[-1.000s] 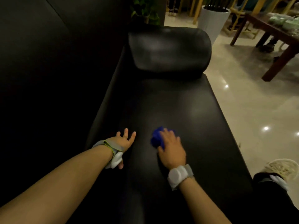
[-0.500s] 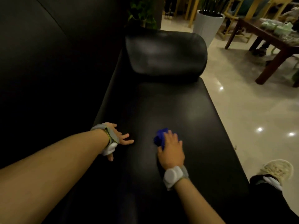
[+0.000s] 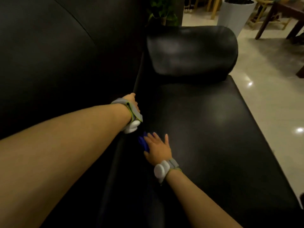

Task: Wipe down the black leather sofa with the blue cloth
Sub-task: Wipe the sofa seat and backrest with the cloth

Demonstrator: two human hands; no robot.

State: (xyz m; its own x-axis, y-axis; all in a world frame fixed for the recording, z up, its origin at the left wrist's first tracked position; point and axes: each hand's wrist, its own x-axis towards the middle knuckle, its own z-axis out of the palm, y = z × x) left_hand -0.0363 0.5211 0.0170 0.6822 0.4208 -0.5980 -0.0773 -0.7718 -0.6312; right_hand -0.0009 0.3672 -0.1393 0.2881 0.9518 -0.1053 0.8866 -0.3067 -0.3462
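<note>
Sofa (image 3: 205, 129) seat is carrying the blue cloth (image 3: 142, 143), which is lying pinned under the flat, spread fingers of the right hand (image 3: 158, 149), poking out toward the backrest crease. The left hand (image 3: 132, 102) is reaching into that crease; I cannot tell its grip.

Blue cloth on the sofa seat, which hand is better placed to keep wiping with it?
Right hand: it presses the blue cloth flat on the seat. The left hand is at the backrest crease.
</note>
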